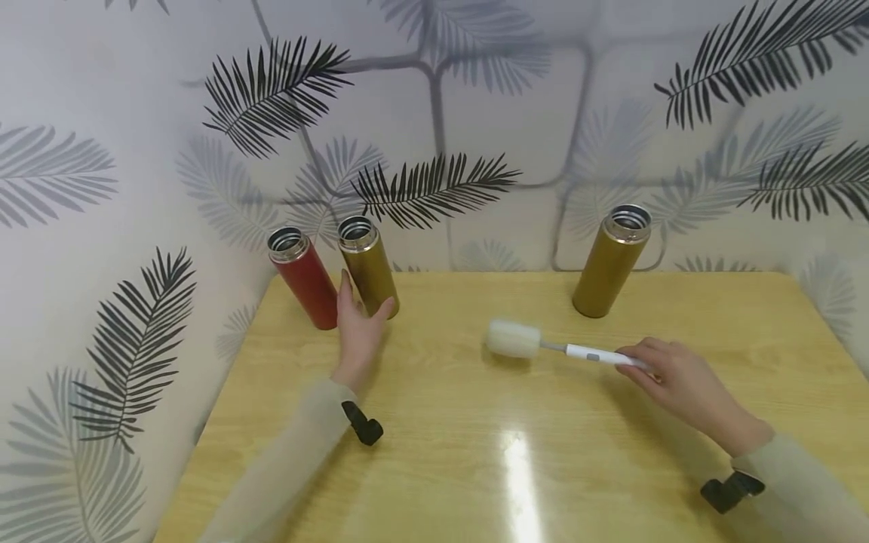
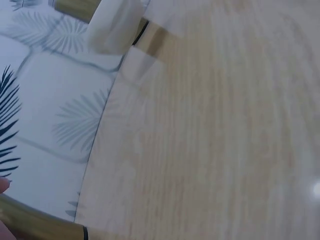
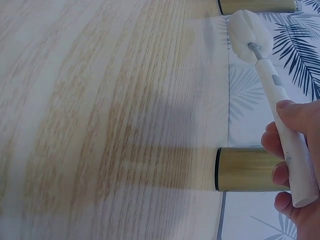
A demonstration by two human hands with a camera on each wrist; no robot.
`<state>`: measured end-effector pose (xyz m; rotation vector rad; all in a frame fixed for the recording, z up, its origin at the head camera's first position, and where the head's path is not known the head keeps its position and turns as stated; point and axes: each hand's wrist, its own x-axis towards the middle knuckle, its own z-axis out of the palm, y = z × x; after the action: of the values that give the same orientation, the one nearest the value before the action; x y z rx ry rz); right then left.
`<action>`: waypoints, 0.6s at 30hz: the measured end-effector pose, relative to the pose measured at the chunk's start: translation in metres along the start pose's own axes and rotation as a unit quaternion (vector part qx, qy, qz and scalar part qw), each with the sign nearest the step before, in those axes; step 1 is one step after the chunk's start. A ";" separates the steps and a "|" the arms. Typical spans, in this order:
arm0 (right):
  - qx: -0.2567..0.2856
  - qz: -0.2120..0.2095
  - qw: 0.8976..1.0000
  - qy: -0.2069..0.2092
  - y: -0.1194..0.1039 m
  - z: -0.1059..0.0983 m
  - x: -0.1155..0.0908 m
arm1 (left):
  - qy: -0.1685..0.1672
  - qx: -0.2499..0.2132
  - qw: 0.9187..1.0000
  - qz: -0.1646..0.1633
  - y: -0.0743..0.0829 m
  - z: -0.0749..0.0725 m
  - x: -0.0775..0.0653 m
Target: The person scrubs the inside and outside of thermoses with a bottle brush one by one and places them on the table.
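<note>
A gold bottle [image 1: 370, 275] without a lid stands upright at the back left. My left hand [image 1: 360, 335] is at its lower part, thumb toward the front right and straight fingers along its left side; whether they press on it is unclear. Close by on the left is a lidless red bottle [image 1: 308, 283]. My right hand [image 1: 679, 381] grips the white handle [image 3: 280, 110] of a bottle brush, whose pale sponge head [image 1: 514, 338] points left above the table. In the left wrist view the sponge head [image 2: 116, 25] shows at the top, and part of the gold bottle [image 2: 40, 220] at lower left.
Another lidless gold bottle [image 1: 611, 260] stands at the back right, beyond the brush. The wooden table [image 1: 462, 422] meets a leaf-patterned wall [image 1: 502, 128] at its back edge. Light reflects off the table's front middle.
</note>
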<state>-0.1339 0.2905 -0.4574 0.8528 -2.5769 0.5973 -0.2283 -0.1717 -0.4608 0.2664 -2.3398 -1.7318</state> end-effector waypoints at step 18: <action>-0.003 0.007 1.000 0.017 0.001 0.004 0.000 | 0.023 -0.088 0.995 0.030 0.010 0.012 -0.044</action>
<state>-0.1352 0.2890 -0.4605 0.8155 -2.5550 0.6018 -0.1899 -0.1456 -0.4573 0.2019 -2.1240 -1.8685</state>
